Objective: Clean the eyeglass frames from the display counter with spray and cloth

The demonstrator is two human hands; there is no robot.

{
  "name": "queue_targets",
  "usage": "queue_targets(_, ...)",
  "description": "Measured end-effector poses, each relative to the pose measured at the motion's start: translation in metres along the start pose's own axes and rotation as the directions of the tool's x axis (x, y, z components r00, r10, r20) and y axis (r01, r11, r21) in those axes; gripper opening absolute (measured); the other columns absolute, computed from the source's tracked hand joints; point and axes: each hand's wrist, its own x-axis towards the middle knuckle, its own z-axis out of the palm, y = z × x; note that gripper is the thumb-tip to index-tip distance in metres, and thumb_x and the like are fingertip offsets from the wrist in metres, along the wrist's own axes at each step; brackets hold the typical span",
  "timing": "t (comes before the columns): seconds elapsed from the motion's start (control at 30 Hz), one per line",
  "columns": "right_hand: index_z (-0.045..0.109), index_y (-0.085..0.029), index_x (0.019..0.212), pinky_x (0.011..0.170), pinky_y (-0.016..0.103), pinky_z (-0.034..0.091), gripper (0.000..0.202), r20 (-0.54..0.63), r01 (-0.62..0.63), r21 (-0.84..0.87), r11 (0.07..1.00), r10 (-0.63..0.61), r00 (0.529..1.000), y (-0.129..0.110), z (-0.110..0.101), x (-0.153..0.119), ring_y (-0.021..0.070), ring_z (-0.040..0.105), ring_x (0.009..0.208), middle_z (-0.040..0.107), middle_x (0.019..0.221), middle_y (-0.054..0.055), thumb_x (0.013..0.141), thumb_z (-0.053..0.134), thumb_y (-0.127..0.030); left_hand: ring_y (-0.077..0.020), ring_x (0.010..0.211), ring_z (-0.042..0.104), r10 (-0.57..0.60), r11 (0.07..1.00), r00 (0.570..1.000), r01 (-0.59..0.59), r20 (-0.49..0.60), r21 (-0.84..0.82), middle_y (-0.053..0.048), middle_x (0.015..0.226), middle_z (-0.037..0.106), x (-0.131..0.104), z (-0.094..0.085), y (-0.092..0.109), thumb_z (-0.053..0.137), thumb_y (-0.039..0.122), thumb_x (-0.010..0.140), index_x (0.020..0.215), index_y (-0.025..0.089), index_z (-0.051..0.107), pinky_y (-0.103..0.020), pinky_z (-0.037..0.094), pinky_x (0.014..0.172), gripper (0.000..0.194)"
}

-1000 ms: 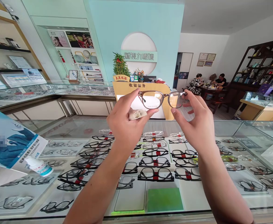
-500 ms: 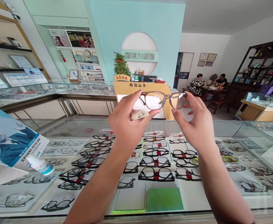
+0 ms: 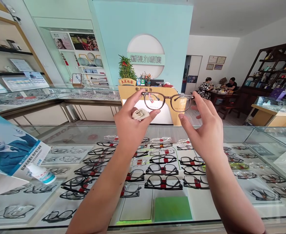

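Note:
A pair of eyeglasses (image 3: 168,97) with a dark, thin frame and clear lenses is held up level above the glass counter, with small print on the lenses. My left hand (image 3: 129,130) grips its left end between finger and thumb. Tucked in that same hand is a rolled whitish cloth (image 3: 140,114). At the other end, the fingers of my right hand (image 3: 206,130) touch the right hinge, while the thumb is near the lower rim of the right lens. Part of each temple arm shows through the lenses.
Under the glass counter (image 3: 172,130) lie rows of eyeglasses (image 3: 163,182), several with red tags, and a green card (image 3: 173,208). A white bottle (image 3: 42,174) stands by a poster (image 3: 13,149) at left. Two people sit at a table (image 3: 217,95) far right.
The eyeglasses have turned slightly and shifted a little left and up, with the right lens showing wider. My left thumb has moved left, and the cloth roll's end now faces me more.

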Motion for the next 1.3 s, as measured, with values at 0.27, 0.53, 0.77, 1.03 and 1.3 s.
queue_targets(0.27, 0.040, -0.038, 0.187, 0.106, 0.067, 0.072, 0.079, -0.002, 0.033, 0.064, 0.997, -0.033, 0.999, 0.002, 0.006, -0.004, 0.0414, 0.073, 0.139, 0.067, 0.166, 0.017, 0.114, 0.067, -0.047, -0.0389, 0.146, 0.075, -0.010, 0.999, 1.000, 0.011, 0.026, -0.035, -0.010, 0.157, 0.079, -0.002, 0.004, -0.003, 0.097, 0.046, 0.093, 0.158, 0.031, 0.073, -0.053, 0.073, 0.113, 0.070)
queue_targets(0.53, 0.039, -0.035, 0.188, 0.106, 0.064, 0.073, 0.080, 0.011, 0.040, 0.102, 0.994, -0.042, 0.999, -0.005, 0.009, -0.005, 0.0399, 0.071, 0.142, 0.064, 0.169, 0.019, 0.114, 0.068, -0.044, -0.0393, 0.147, 0.075, -0.019, 0.999, 1.000, 0.019, -0.020, -0.030, -0.012, 0.158, 0.078, -0.004, 0.007, -0.007, 0.097, 0.048, 0.093, 0.160, 0.028, 0.071, -0.053, 0.070, 0.118, 0.075)
queue_targets(0.77, 0.037, -0.040, 0.189, 0.102, 0.061, 0.074, 0.082, 0.021, 0.023, 0.163, 0.986, -0.027, 0.999, -0.006, 0.010, -0.005, 0.0378, 0.075, 0.134, 0.063, 0.171, 0.017, 0.114, 0.068, -0.045, -0.0385, 0.141, 0.078, -0.019, 1.000, 0.999, 0.019, -0.034, 0.008, -0.013, 0.150, 0.081, -0.003, 0.008, -0.009, 0.095, 0.053, 0.094, 0.155, 0.026, 0.073, -0.050, 0.073, 0.109, 0.070)
queue_targets(1.03, 0.028, -0.043, 0.191, 0.094, 0.062, 0.073, 0.084, 0.052, -0.060, 0.227, 0.972, 0.050, 0.997, 0.004, 0.018, -0.008, 0.0393, 0.075, 0.131, 0.066, 0.165, 0.017, 0.116, 0.065, -0.053, -0.0288, 0.112, 0.079, 0.121, 0.983, 0.988, -0.106, -0.096, 0.149, -0.012, 0.151, 0.076, -0.013, 0.008, 0.003, 0.099, 0.047, 0.092, 0.156, 0.027, 0.070, -0.044, 0.069, 0.091, 0.073)
queue_targets(1.3, 0.038, -0.041, 0.186, 0.094, 0.060, 0.073, 0.078, 0.051, -0.112, 0.322, 0.940, 0.101, 0.994, 0.006, 0.024, -0.008, 0.0404, 0.075, 0.137, 0.061, 0.174, 0.017, 0.115, 0.066, -0.056, -0.0231, 0.096, 0.074, 0.172, 0.973, 0.981, -0.154, -0.093, 0.174, -0.011, 0.147, 0.073, -0.015, 0.008, 0.001, 0.097, 0.049, 0.096, 0.160, 0.029, 0.066, -0.041, 0.065, 0.084, 0.074)
